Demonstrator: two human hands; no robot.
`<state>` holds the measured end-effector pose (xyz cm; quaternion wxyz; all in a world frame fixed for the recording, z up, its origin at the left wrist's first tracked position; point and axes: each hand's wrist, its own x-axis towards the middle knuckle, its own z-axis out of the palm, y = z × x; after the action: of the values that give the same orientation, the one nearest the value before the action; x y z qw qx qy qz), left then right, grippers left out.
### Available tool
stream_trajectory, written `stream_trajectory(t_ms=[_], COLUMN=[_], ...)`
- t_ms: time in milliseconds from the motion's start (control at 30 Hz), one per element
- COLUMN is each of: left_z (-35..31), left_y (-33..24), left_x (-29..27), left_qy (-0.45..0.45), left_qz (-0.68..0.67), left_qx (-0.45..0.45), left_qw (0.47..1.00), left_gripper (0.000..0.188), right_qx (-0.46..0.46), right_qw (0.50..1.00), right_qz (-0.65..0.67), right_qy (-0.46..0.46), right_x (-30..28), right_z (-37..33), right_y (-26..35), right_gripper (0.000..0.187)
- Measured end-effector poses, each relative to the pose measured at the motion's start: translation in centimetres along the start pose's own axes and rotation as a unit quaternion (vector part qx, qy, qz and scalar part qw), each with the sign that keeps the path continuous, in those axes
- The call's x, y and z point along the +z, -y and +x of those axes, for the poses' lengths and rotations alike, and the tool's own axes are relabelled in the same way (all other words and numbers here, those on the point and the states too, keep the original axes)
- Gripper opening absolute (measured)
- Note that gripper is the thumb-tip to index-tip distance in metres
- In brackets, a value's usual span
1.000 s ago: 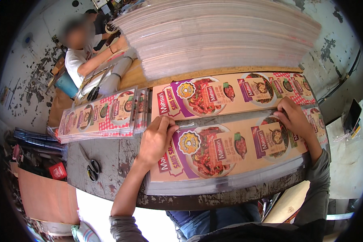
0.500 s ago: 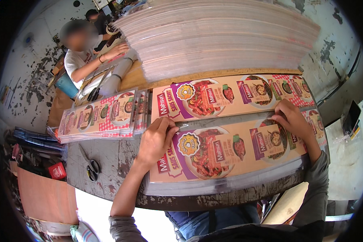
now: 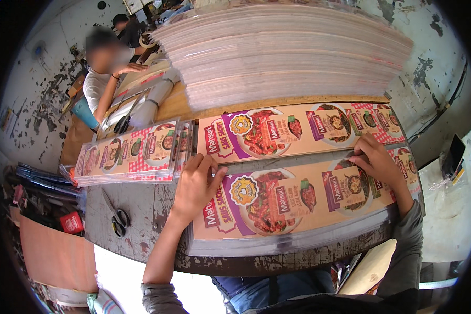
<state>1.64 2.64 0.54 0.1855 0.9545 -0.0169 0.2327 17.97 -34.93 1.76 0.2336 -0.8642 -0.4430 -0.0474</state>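
Note:
A long printed food-advert strip [image 3: 319, 206], tan and purple, lies inside a clear plastic sleeve [image 3: 298, 242] on the near side of the table. My left hand [image 3: 196, 180] is at its far left corner, thumb and fingers pinched on the sleeve's edge. Farther right along the same far edge, my right hand [image 3: 374, 159] has its fingers curled and its thumb close to them, gripping the edge. Just beyond lies a similar stack of printed strips [image 3: 298, 131], parallel to the near one. The fingertips partly cover the sleeve's edge.
Sleeved prints [image 3: 128, 152] are piled at the left, with black-handled scissors [image 3: 118, 220] in front of them. A tall stack of clear-covered sheets [image 3: 293, 57] stands behind. A co-worker [image 3: 102, 89] sits at the far left beside a plastic roll [image 3: 152, 102].
My left hand has shifted slightly left and down, and my right hand stays nearly in place. The co-worker's hand has drawn back from the plastic roll toward their body.

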Motion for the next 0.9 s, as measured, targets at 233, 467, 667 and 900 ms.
stream_trajectory(t_ms=[233,467,667,900], left_z=[-0.1,0.2,0.0,-0.3], left_y=[0.0,0.2,-0.3,-1.0], left_x=[-0.6,-1.1,-1.7,-2.2], left_qy=[-0.006,0.055,0.08,0.047], left_qz=[-0.054,-0.121,-0.149,-0.065], left_qx=[-0.012,-0.052,-0.083,-0.023], left_qw=[0.998,0.99,0.982,0.996], left_gripper=[0.018,0.02,0.019,0.019], right_qx=[0.008,0.024,-0.013,0.006], right_qw=[1.0,0.999,1.0,0.999], right_qz=[-0.002,0.033,-0.002,-0.014], right_qy=[-0.008,-0.034,-0.024,-0.033], right_x=[-0.3,-0.5,-0.4,-0.6], right_z=[0.0,-0.1,0.1,-0.2], right_y=[0.4,0.6,0.4,0.6], right_gripper=[0.024,0.023,0.024,0.025])
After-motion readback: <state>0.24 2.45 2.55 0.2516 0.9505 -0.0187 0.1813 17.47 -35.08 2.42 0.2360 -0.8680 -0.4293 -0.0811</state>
